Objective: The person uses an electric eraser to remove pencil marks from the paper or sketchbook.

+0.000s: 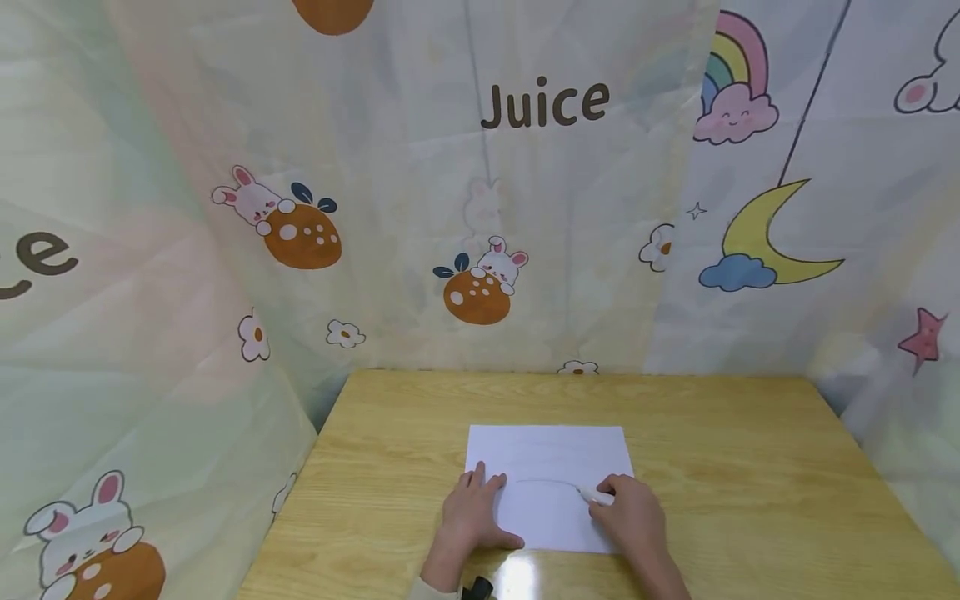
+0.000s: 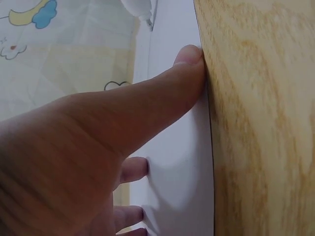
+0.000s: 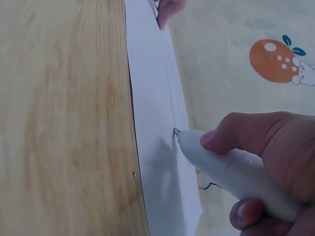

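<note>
A white sheet of paper lies flat on the wooden table. My left hand rests at its left side with fingers spread; its thumb presses the near edge of the sheet. In my right hand I grip a thick white pen-shaped tool with a small metallic tip. That tip touches the paper at the right end of a thin, slightly curved line. Whether the line is drawn or cut, I cannot tell. Fainter lines cross the sheet's upper part.
The wooden table extends around the sheet on all sides. Behind it and at both sides hang pale printed cloths with rabbits, flowers and a moon. A dark device sits at my left wrist.
</note>
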### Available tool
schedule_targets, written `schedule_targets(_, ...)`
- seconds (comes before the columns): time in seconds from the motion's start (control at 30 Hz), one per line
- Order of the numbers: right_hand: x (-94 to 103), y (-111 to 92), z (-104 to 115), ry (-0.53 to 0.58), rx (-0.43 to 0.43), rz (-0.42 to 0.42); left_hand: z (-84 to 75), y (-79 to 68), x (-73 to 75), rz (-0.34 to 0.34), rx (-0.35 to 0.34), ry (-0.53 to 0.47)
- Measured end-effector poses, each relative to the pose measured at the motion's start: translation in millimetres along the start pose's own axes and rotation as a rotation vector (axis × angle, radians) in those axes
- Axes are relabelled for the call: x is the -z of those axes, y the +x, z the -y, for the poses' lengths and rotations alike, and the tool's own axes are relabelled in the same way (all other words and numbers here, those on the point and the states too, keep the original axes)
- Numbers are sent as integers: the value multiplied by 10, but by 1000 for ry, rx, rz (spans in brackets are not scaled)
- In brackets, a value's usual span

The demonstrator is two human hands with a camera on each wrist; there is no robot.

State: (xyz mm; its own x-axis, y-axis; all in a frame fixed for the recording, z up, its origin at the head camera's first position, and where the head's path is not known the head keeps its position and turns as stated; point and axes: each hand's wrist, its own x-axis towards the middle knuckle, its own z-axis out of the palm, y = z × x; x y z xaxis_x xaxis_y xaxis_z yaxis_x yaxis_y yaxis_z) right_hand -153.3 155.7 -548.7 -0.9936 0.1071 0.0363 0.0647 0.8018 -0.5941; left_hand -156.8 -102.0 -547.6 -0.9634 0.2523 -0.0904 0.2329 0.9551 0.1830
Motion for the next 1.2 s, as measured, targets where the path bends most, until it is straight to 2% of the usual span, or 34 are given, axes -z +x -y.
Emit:
schedule_targets(0.1, 9, -19, 2, -4, -11, 1, -2, -10, -4, 2, -5, 4)
schedule_targets(0.23, 25, -19, 22, 8, 22, -14, -2, -9, -4, 2, 7, 0)
schedule_targets(0.43, 13, -34, 9, 10, -15, -15, 5, 0, 8, 1, 9, -6)
schedule_targets(0.73, -26, -55, 11, 26, -23, -5, 19, -14, -7, 10, 11, -9)
schedule_targets(0.93, -56, -34, 14, 40, 10, -34, 24, -7, -7, 9, 26, -14)
schedule_targets(1.2, -15, -19, 6, 60, 1, -23, 13, 25, -13, 14, 21, -1)
